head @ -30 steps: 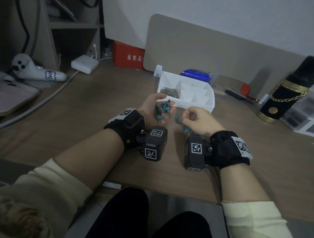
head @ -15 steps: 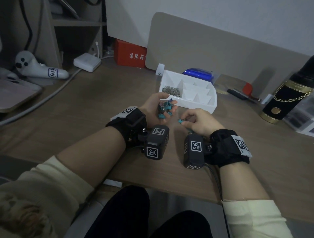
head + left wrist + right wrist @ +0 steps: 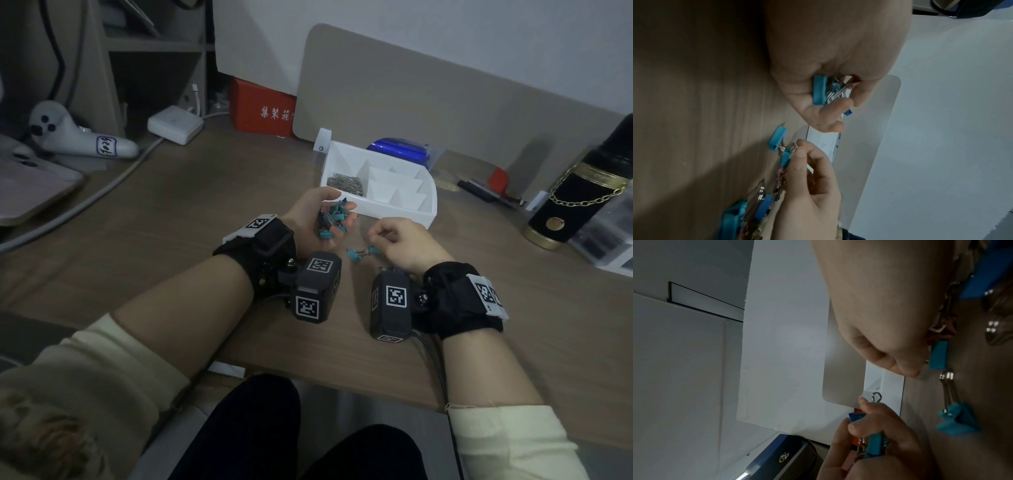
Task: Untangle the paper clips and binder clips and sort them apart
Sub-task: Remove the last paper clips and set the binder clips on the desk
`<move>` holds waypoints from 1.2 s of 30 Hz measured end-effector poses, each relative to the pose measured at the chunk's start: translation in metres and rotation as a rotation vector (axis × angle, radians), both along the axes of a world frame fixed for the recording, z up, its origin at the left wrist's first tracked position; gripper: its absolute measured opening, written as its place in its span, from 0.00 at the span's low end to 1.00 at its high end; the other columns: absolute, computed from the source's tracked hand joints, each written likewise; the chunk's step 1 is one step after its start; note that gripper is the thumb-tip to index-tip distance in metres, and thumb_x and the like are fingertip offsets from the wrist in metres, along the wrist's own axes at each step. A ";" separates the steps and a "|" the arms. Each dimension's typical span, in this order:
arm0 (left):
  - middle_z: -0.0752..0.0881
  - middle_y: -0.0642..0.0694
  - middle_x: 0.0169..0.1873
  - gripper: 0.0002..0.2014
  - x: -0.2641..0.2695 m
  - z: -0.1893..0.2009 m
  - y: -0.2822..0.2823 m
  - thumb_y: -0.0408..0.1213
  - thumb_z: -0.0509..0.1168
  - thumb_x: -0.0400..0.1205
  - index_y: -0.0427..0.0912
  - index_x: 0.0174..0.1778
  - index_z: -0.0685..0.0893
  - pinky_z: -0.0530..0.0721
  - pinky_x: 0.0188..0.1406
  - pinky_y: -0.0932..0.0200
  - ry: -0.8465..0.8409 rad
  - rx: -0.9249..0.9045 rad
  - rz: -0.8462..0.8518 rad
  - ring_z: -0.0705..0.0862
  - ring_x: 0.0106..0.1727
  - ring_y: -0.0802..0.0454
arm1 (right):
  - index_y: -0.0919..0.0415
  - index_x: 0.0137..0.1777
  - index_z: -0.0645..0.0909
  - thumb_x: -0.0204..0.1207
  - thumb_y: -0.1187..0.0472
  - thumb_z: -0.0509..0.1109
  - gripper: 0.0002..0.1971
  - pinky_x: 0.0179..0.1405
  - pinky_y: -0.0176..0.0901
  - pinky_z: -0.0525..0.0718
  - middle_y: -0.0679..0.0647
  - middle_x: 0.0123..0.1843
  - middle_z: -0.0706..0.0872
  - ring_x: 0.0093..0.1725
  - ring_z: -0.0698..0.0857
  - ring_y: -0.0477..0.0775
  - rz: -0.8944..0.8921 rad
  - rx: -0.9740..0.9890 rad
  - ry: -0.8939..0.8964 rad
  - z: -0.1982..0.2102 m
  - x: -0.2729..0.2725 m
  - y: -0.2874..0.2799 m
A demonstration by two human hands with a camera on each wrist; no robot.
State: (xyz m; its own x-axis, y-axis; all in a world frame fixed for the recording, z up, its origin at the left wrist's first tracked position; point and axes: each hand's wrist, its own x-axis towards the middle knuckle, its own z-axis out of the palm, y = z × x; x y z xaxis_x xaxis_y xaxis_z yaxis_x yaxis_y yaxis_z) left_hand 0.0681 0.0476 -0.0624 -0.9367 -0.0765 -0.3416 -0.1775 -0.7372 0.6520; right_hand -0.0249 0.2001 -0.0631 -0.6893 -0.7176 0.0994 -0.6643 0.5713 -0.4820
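L hand [image 3: 318, 219] grips binder clips [image 3: 330, 219] – tray [image 3: 394, 214] just beyond.

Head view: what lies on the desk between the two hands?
In the head view, a teal binder clip lies on the desk between the left hand and the right hand, linked by its wire handles to another that the right hand pinches.

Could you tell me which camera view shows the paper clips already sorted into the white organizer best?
The head view: the paper clips lie as a grey pile in the near-left compartment of the organizer. The left wrist view catches only an edge of the organizer behind the hands, and the right wrist view only its white wall; neither shows the pile.
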 end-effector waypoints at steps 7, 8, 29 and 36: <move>0.78 0.45 0.32 0.13 -0.002 -0.001 -0.001 0.42 0.57 0.83 0.38 0.39 0.79 0.69 0.11 0.73 -0.020 0.009 0.064 0.79 0.24 0.55 | 0.51 0.43 0.85 0.75 0.65 0.73 0.06 0.41 0.33 0.77 0.52 0.48 0.87 0.46 0.84 0.50 0.024 0.012 -0.039 0.000 -0.001 0.002; 0.78 0.44 0.32 0.13 -0.002 -0.001 -0.001 0.42 0.57 0.83 0.38 0.39 0.79 0.69 0.11 0.73 -0.019 0.007 0.069 0.79 0.23 0.55 | 0.51 0.43 0.85 0.75 0.65 0.72 0.07 0.38 0.31 0.77 0.52 0.48 0.87 0.46 0.84 0.50 0.026 0.015 -0.030 0.000 -0.001 0.002; 0.81 0.45 0.31 0.19 -0.001 0.002 0.006 0.48 0.52 0.85 0.38 0.39 0.79 0.69 0.09 0.71 -0.043 -0.098 -0.244 0.81 0.23 0.54 | 0.49 0.49 0.84 0.76 0.70 0.70 0.13 0.33 0.25 0.76 0.48 0.46 0.87 0.42 0.84 0.39 0.281 -0.548 0.023 0.017 0.029 -0.002; 0.80 0.48 0.26 0.16 -0.003 0.000 0.001 0.41 0.51 0.83 0.41 0.33 0.76 0.64 0.06 0.72 -0.028 -0.067 -0.126 0.77 0.18 0.58 | 0.54 0.43 0.85 0.76 0.64 0.71 0.04 0.26 0.25 0.75 0.49 0.41 0.85 0.35 0.79 0.37 0.067 -0.520 0.115 0.014 0.022 0.002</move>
